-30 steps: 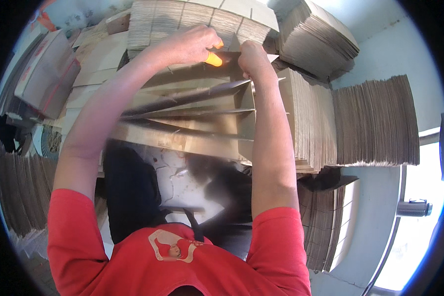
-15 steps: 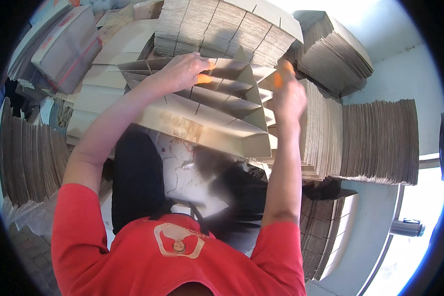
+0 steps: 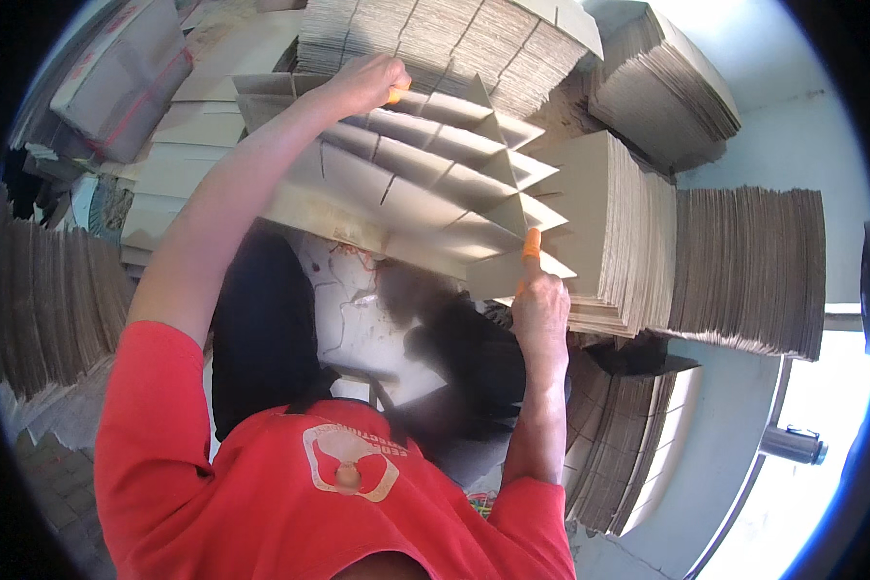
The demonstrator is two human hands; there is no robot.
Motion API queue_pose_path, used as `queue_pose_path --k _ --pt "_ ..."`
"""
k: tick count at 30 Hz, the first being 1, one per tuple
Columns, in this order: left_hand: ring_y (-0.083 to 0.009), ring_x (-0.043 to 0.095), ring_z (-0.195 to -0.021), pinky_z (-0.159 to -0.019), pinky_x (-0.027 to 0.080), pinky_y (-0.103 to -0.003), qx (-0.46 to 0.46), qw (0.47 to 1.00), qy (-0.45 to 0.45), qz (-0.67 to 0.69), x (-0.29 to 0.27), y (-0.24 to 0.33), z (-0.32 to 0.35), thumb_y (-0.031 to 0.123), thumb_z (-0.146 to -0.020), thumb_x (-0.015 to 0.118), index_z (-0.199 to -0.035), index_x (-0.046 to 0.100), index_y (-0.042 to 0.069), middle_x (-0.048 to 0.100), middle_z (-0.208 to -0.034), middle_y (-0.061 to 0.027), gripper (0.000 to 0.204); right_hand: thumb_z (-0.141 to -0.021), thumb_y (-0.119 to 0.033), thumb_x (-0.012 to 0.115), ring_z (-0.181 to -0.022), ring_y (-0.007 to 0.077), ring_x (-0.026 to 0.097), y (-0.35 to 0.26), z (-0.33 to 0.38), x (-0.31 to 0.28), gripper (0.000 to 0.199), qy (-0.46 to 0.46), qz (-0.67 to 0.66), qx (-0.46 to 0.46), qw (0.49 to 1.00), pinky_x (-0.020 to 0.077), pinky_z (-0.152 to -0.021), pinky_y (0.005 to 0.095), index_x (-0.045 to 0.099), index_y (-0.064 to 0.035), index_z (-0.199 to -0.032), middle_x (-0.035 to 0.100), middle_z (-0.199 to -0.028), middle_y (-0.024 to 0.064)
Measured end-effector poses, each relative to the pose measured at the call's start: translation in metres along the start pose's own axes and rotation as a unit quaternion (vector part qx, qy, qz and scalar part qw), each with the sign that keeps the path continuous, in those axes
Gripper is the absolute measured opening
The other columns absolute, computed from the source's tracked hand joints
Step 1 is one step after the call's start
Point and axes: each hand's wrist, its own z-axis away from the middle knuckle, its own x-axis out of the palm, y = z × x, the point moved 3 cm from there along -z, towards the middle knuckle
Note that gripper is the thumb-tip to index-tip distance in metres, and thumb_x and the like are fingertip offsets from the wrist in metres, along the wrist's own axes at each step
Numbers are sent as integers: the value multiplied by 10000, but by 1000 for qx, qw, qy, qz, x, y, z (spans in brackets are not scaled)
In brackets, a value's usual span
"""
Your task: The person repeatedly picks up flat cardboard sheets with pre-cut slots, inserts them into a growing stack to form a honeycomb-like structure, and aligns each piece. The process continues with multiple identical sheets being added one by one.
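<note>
A cardboard divider grid point(image 3: 425, 184) lies in front of me, made of several long slotted strips with a shorter cross strip point(image 3: 514, 188) fitted through their right ends. At its far side, my left hand point(image 3: 365, 85) is closed over the top edge of the farthest long strip; an orange finger cover shows on it. My right hand point(image 3: 541, 311) is at the near right corner. Its orange-covered index finger reaches along the near end of the cross strip, the thumb lies lower, and the other fingers are curled. The undersides of both grips are hidden.
Behind the grid stands a big stack of slotted cardboard point(image 3: 435, 43). More stacks point(image 3: 638, 232) point(image 3: 744, 271) stand at the right, another point(image 3: 662, 97) at the far right. Overlapping sheets point(image 3: 188, 174) and a taped carton point(image 3: 121, 82) are at the left.
My right hand has come down and nearer, from the cross strip's far end to its near end. The cross strip now crosses the long strips, whose ends stick out beyond it. My left hand moved slightly farther away.
</note>
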Motion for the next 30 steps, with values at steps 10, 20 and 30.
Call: queue_pose_path --k 10,20,30 --pt "-348 616 -1056 -864 502 -433 -57 997 -20 -53 -2 -6 -13 47 -777 679 -989 692 52 665 -1040 -164 213 -856 -60 648 -854 329 676 30 -15 -1 464 18 -58 80 995 529 -740 423 593 -84 -1316 678 -930 188" --pt "-375 613 -1070 -893 506 -415 -47 998 46 -1 -11 -30 1 -8 -794 663 -1201 636 46 669 -1106 -196 412 -808 -186 756 -1031 366 602 118 -37 11 380 20 203 211 956 531 -813 450 542 6 -1056 606 -1021 203" --pt "-318 672 -897 -797 537 -393 82 987 100 92 -54 82 49 205 -840 737 -1173 653 28 705 -967 -154 387 -916 -234 589 -833 460 647 159 -40 13 243 94 80 261 958 506 -731 521 585 -7 -1002 675 -849 242"
